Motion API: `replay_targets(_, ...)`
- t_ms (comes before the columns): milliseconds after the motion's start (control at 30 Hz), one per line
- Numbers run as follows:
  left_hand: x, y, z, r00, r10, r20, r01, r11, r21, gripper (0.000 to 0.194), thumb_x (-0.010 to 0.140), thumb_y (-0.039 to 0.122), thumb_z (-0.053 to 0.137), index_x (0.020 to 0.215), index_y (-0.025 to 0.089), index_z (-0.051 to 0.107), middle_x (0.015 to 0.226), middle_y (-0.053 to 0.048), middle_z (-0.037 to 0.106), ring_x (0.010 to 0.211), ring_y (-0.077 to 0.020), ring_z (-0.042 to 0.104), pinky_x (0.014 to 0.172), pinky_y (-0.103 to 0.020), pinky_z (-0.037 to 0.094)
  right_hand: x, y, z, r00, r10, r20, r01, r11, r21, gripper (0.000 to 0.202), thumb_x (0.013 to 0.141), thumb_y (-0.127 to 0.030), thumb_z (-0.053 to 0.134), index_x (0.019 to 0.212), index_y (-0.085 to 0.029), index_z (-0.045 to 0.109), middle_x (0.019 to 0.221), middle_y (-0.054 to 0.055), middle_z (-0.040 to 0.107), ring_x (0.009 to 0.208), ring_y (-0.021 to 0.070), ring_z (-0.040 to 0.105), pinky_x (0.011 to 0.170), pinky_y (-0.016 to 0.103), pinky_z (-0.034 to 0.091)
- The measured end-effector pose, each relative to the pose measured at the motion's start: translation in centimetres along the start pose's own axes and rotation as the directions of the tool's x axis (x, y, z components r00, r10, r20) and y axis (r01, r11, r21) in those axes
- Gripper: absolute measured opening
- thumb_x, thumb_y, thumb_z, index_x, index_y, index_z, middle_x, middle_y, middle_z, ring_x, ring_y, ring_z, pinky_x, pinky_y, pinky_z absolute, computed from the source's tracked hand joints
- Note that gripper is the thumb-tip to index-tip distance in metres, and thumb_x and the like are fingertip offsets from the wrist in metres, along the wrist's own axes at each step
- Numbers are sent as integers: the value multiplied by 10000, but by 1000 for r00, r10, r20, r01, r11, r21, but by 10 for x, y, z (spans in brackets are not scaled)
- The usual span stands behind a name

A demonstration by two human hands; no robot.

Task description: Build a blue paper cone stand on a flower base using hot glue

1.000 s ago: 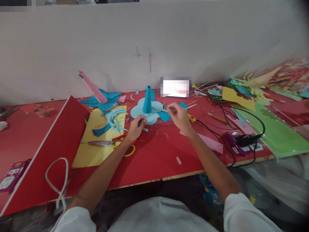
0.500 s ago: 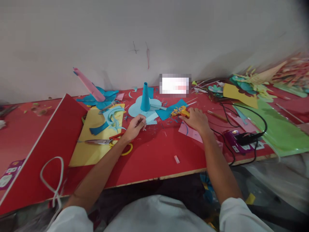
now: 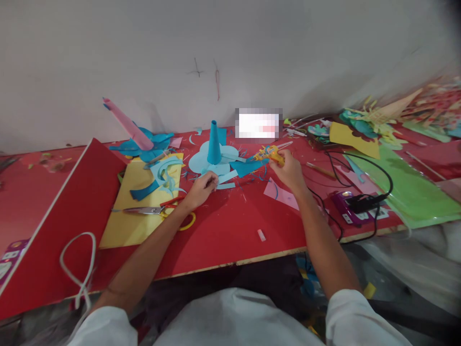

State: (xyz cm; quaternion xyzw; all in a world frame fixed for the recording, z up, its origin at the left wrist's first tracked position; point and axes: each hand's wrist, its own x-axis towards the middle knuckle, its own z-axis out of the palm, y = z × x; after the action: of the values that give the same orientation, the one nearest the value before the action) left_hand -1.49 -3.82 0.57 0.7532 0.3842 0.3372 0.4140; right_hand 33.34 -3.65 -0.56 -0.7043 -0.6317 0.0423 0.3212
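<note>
My right hand point(image 3: 289, 169) is wrapped round the yellow-orange handle of a glue gun point(image 3: 268, 154), whose nozzle points left above dark blue paper point(image 3: 248, 168). My left hand point(image 3: 202, 188) is closed, its fingers pressed together beside light blue paper strips point(image 3: 227, 177); whatever it may hold is too small to make out. Just behind it, a blue paper cone point(image 3: 214, 144) stands upright on a light blue, cloud-shaped paper point(image 3: 196, 161). Scissors point(image 3: 144, 210) with red and yellow handles lie left of my left wrist on yellow paper point(image 3: 118, 226).
A pink paper tube point(image 3: 129, 125) leans on blue petals at the back left. A raised red board point(image 3: 68, 211) stands left. On the right are a purple power box point(image 3: 347, 207) with black cables and a green sheet point(image 3: 414, 192). An eraser-like piece point(image 3: 261, 235) lies near the front edge.
My right hand has closed round the glue gun and lifted it slightly off the paper scraps. My left hand stays near the strips, which now lie apart from its fingers. The view has shifted slightly.
</note>
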Motion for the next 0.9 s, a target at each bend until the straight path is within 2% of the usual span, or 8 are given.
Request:
replay_targets(167, 0, -3, 0, 1000, -1, 15, 0, 999, 43, 221, 997, 370, 532, 850, 204, 522, 680, 36, 537, 635, -123, 483, 654, -269, 381, -2, -7, 12, 995, -87, 54, 84, 996, 42, 485, 926, -627, 604, 1162, -204, 603, 1106, 148, 713, 1006, 315, 660, 829, 398, 476)
replay_targets(300, 1, -5, 1, 1000, -17, 0, 17, 999, -36, 210, 994, 377, 539, 871, 208, 519, 676, 44, 528, 614, -116, 474, 637, -262, 384, -11, -25, 19, 986, -132, 106, 137, 990, -41, 407, 890, -505, 683, 1168, -217, 612, 1136, 132, 713, 1041, 325, 658, 831, 394, 480)
replay_targets(400, 1, -6, 1, 1000, -25, 2, 25, 998, -62, 221, 995, 389, 542, 870, 209, 517, 670, 44, 524, 604, -114, 472, 625, -260, 387, -17, -39, 21, 968, -205, 143, 217, 973, -76, 329, 896, -394, 673, 1165, -209, 629, 1168, 137, 706, 1062, 324, 651, 825, 384, 475)
replay_targets(500, 1, -6, 1, 1000, -20, 7, 21, 998, -62, 236, 997, 400, 546, 863, 207, 518, 671, 40, 529, 601, -114, 474, 614, -258, 386, -21, -48, 21, 948, -258, 187, 279, 955, -98, 264, 920, -349, 645, 1141, -205, 648, 1139, 134, 703, 1055, 316, 640, 827, 376, 466)
replay_targets(900, 2, -7, 1, 1000, -23, 15, 24, 998, -52, 240, 1002, 403, 528, 864, 208, 512, 678, 37, 527, 609, -121, 476, 644, -271, 395, -18, -46, 20, 930, -295, 220, 326, 937, -123, 183, 958, -258, 605, 1120, -203, 669, 1127, 130, 692, 1044, 297, 628, 845, 367, 460)
